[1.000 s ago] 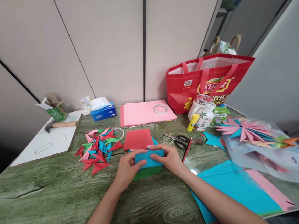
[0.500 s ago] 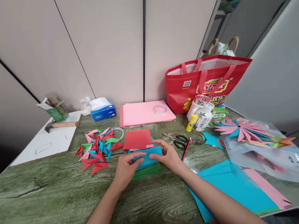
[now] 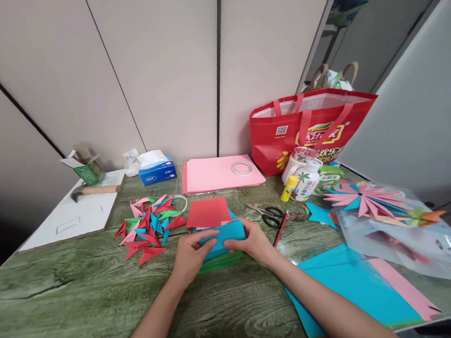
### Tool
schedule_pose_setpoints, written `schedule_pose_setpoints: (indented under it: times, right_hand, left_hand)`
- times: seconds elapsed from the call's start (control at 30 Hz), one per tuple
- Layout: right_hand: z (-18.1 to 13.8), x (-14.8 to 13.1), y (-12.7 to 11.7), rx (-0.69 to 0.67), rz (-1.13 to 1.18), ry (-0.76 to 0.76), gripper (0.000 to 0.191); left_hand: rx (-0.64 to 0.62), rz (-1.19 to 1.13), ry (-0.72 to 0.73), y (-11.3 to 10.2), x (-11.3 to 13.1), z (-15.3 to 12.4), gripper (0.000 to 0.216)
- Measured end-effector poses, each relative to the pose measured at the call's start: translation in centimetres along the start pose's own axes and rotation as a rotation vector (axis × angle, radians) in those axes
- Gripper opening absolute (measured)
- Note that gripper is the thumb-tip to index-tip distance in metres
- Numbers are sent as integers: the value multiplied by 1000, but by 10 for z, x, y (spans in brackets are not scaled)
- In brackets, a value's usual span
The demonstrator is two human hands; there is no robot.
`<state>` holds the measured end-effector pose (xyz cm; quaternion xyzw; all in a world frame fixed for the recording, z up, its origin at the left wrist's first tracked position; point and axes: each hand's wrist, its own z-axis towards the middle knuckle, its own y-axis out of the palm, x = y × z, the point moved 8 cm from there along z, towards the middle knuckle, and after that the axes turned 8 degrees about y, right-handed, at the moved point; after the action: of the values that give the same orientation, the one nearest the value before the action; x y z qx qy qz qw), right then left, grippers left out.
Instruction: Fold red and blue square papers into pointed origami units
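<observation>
Between my two hands is a piece of blue paper (image 3: 226, 235), which looks folded over. My left hand (image 3: 191, 255) pinches its left end between thumb and fingers. At the right end, my right hand (image 3: 256, 243) grips it, with the thumb in front and the fingers partly hidden behind. Green paper sheets (image 3: 222, 263) lie on the table just under it, and a stack of red paper (image 3: 208, 213) lies right behind. To the left sits a heap of folded paper points (image 3: 150, 227) in red, blue, pink and green.
Scissors (image 3: 268, 213) and a red pencil (image 3: 281, 229) lie right of my hands. Farther right are a glue stick (image 3: 289, 188), a white bottle (image 3: 307, 181), large blue sheets (image 3: 348, 289) and a paper star (image 3: 362, 195). A hammer (image 3: 94, 189), tissue box (image 3: 157, 172) and red bag (image 3: 264, 142) stand farther back.
My right thumb has slid down to the lower edge of the blue paper, and the right fingers have curled farther behind it. The camera view has shifted slightly.
</observation>
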<state>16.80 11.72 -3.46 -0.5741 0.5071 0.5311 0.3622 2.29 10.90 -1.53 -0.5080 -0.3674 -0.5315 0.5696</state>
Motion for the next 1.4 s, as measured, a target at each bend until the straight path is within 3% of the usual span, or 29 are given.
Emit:
schedule_pose_setpoints:
  times: [0.13, 0.27, 0.53, 0.77, 0.97, 1.2, 1.4]
  right_hand:
    - [1, 2, -2, 29, 72, 11, 33]
    - [2, 2, -4, 55, 84, -2, 34]
    - [-1, -3, -5, 99, 16, -44, 35]
    - [-2, -7, -4, 72, -76, -74, 38]
    - [-2, -8, 3, -58, 13, -45, 40]
    - [-2, -4, 1, 11, -19, -41, 39]
    - [-1, -5, 6, -69, 94, -31, 39]
  left_hand:
    - [25, -52, 3, 0, -3, 0, 21]
    - [54, 68, 6, -4, -2, -1, 21]
    - [8, 10, 14, 4, 7, -3, 28]
    - [42, 53, 30, 1, 9, -3, 25]
    - [47, 86, 34, -2, 11, -2, 28]
    - [77, 85, 65, 1, 15, -5, 27]
    - [106, 110, 49, -3, 12, -4, 27]
